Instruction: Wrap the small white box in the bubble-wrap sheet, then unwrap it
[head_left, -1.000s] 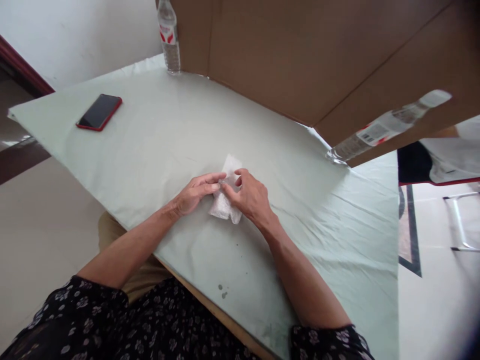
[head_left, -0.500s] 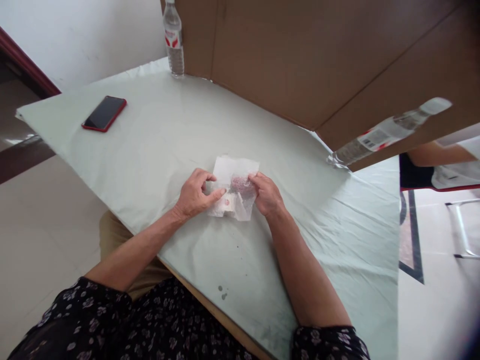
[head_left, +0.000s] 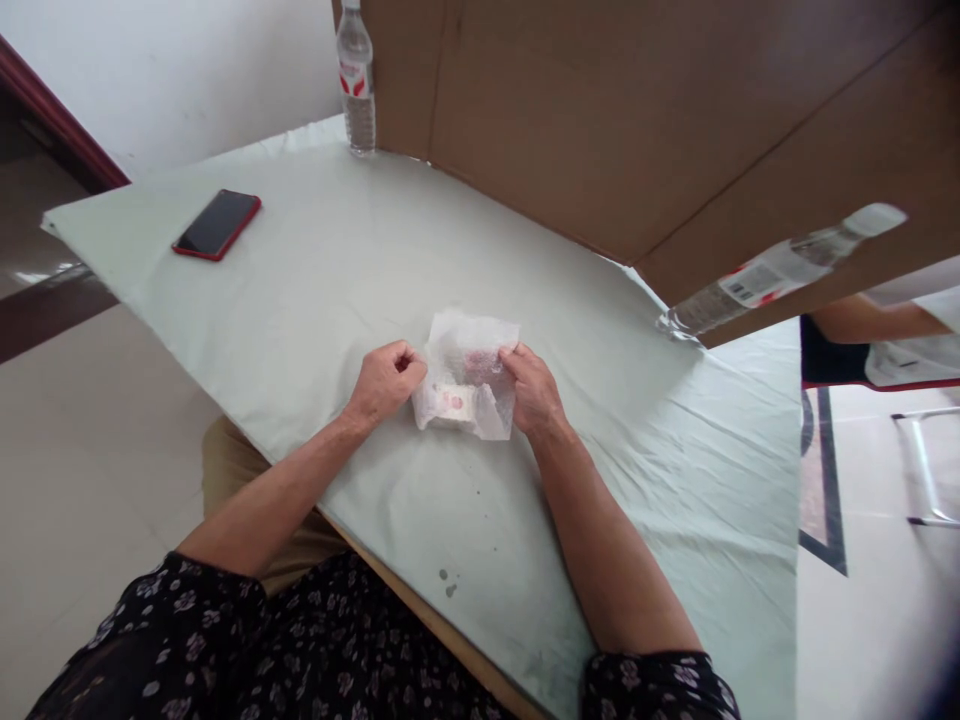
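Your right hand (head_left: 534, 392) has its thumb and fingers closed on the right edge of the bubble wrap (head_left: 463, 335), which is spread open on the pale green cloth (head_left: 315, 290) in front of you. In this wrapping lies a small whitish block (head_left: 454, 402) with reddish marks on its top; it is partly covered by a folded piece of the wrap at its right side. Your left hand (head_left: 384, 385) has its fingers curled together at the left edge of the wrap, but I cannot tell whether they pinch it.

Farther away, a clear bottle (head_left: 357, 95) stands upright beside the brown panel (head_left: 600, 120). The second clear bottle (head_left: 776, 278), with its white cap on, appears tilted in front of the same panel. How much liquid each one contains, I cannot tell. A phone (head_left: 217, 225) with red edges lies to the left.
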